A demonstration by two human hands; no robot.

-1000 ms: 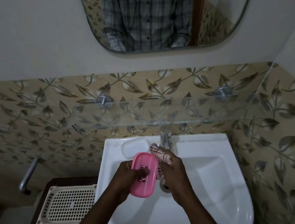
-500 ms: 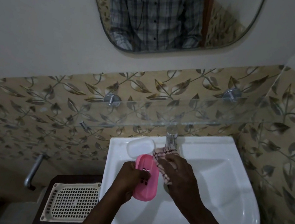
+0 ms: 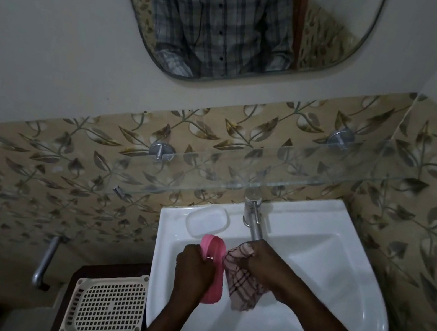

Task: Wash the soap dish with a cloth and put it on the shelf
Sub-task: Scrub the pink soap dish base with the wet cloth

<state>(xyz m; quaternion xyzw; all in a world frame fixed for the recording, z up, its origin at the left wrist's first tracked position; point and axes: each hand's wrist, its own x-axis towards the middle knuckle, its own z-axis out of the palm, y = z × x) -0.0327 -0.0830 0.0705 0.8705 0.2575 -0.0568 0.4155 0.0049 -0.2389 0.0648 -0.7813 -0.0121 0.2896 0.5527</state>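
Turned since a second ago, the pink soap dish (image 3: 214, 283) now stands on edge instead of showing its broad face, and the checked cloth (image 3: 242, 284) has come down to hang against its right side.

Head view: the dish is held over the white basin (image 3: 346, 263), below and a little left of the tap (image 3: 252, 221). The left hand (image 3: 194, 270) has its grip curled round the dish's left long edge, fingers wrapped onto the plastic. The right hand (image 3: 270, 268), straight below the tap's spout, has its grip bunched tight on the top of the cloth, whose loose end dangles. Whether water is running cannot be told.

The step in hand looks like the wiping. It would go best with the left grip kept firm while the cloth is drawn along the dish's full length and into its corners, then the dish shifted to reach the part under the fingers. The dish sits inside the left grip and just left of the right one, touching the cloth. The glass shelf (image 3: 268, 174) waits above the tap.
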